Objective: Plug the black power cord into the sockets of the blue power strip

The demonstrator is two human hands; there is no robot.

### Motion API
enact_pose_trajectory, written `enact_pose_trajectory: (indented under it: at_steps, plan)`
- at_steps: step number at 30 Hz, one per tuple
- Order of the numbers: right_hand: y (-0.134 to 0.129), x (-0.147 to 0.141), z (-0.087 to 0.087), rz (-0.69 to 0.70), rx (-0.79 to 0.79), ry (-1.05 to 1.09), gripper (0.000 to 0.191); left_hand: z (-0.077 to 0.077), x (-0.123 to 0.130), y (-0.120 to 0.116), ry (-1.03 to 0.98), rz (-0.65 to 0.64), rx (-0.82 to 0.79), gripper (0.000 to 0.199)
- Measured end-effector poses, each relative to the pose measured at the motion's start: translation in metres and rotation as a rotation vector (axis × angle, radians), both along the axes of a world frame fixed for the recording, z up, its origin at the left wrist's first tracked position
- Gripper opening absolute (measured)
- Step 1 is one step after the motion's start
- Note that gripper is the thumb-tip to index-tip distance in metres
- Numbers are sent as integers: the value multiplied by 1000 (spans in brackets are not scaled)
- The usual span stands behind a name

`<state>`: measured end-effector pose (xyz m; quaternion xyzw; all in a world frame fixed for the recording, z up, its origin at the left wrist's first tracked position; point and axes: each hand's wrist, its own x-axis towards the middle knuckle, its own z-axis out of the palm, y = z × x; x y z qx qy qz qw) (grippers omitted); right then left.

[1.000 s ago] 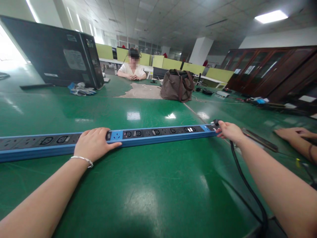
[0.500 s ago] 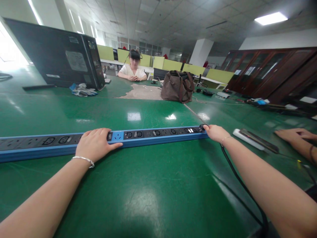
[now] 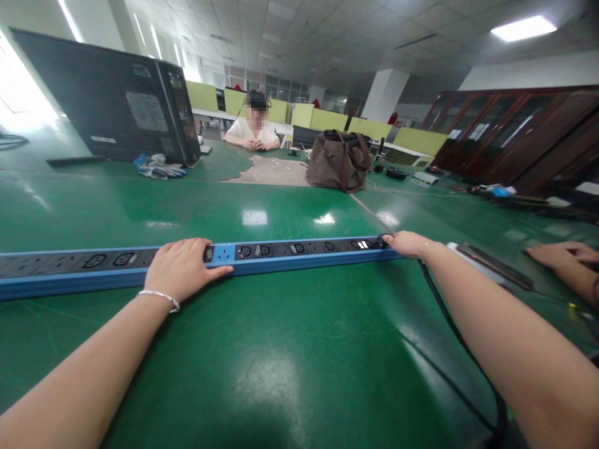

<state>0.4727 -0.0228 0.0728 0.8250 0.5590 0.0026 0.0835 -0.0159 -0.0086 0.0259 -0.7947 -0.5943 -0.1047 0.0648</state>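
Observation:
A long blue power strip [image 3: 290, 262] with black sockets lies across the green table [image 3: 281, 324]. My left hand [image 3: 180, 268] is wrapped over its middle, thumb along the near side, beside a light-blue socket. At the strip's right end, my right hand [image 3: 407, 243] pinches a black plug [image 3: 384, 241], which sits at the last socket; how far it is in is hidden by the fingers. A black cable [image 3: 449, 318] runs from under my right wrist down toward the bottom right.
Black computer case [image 3: 112, 100] and gloves [image 3: 159, 167] stand back left. A brown bag [image 3: 337, 161] is at back centre, a seated person [image 3: 254, 128] beyond. Another person's hands [image 3: 561, 259] rest at right near a dark bar [image 3: 496, 265].
The view has shifted slightly. My right hand and the black plug sit a little lower against the strip's end; my left hand keeps its hold.

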Motion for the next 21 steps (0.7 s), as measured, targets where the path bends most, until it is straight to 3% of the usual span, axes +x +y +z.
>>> enact_pose_trajectory:
  at_steps: [10,21]
  plan:
    - [-1,0,-10,-57,-107,-16,56,0,0,0,6,2,3,77]
    - [-13,-9,-11,-118,4,6,53,0,0,0,4,-4,0,74]
